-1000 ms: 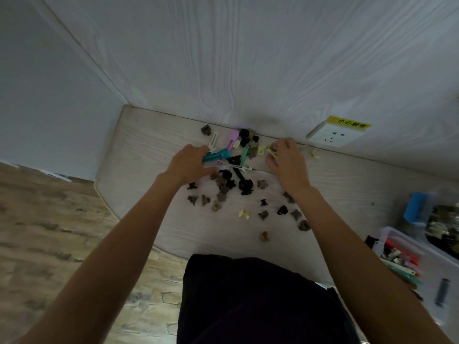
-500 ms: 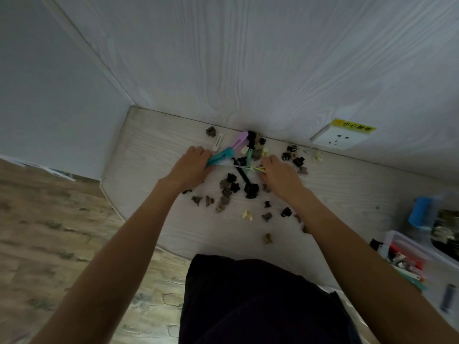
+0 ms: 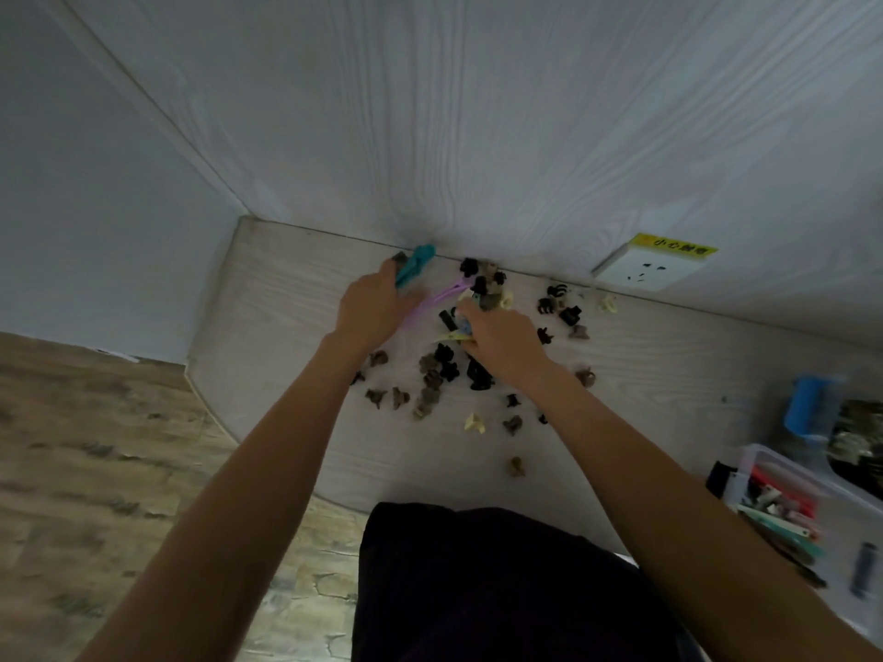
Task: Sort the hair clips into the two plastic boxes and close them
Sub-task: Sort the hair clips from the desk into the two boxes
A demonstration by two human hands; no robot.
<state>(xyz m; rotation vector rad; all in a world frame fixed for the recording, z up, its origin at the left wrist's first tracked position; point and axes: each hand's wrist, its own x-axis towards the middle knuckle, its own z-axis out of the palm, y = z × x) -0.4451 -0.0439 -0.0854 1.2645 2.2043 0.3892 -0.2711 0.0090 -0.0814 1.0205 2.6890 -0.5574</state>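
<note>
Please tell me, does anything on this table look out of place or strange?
Yes. Many small hair clips lie scattered loose on the table instead of in the plastic box at the right edge. The left hand holds a teal clip; the right hand picks among the pile.

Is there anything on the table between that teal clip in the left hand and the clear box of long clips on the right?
Yes. The left hand holds the teal clip at the far left; the right hand and forearm cross the path to the clear box, and small claw clips lie scattered between.
</note>
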